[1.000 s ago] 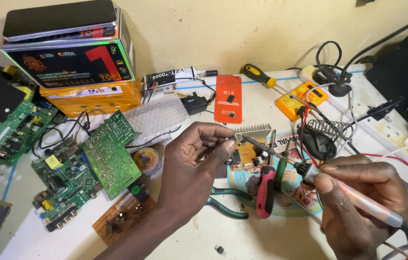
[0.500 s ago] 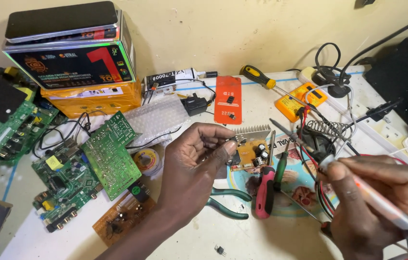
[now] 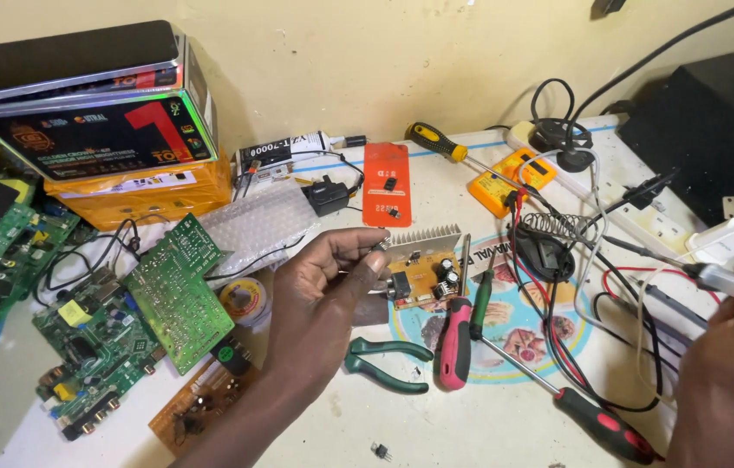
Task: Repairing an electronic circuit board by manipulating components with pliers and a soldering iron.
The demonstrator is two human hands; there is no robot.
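Note:
My left hand (image 3: 323, 295) hovers over the middle of the table, with thumb and fingers pinched on a small dark component (image 3: 377, 247). Just to its right lies a small orange circuit board (image 3: 426, 279) with a ribbed heat sink (image 3: 423, 238). My right hand (image 3: 731, 373) is at the right edge of the view and grips a soldering iron (image 3: 727, 282) by its pale handle. The iron's tip points left and is well clear of the board.
Green circuit boards (image 3: 172, 290) lie to the left beside stacked boxes (image 3: 98, 130). Green pliers (image 3: 384, 364), red-handled screwdrivers (image 3: 455, 342), a solder reel (image 3: 244, 299), a coiled iron stand (image 3: 557, 238), an orange meter (image 3: 510, 180), a power strip (image 3: 644, 208) and tangled wires crowd the table.
My right hand has pulled the soldering iron away to the right, off the orange board. My left hand has stayed in place with its pinch shut.

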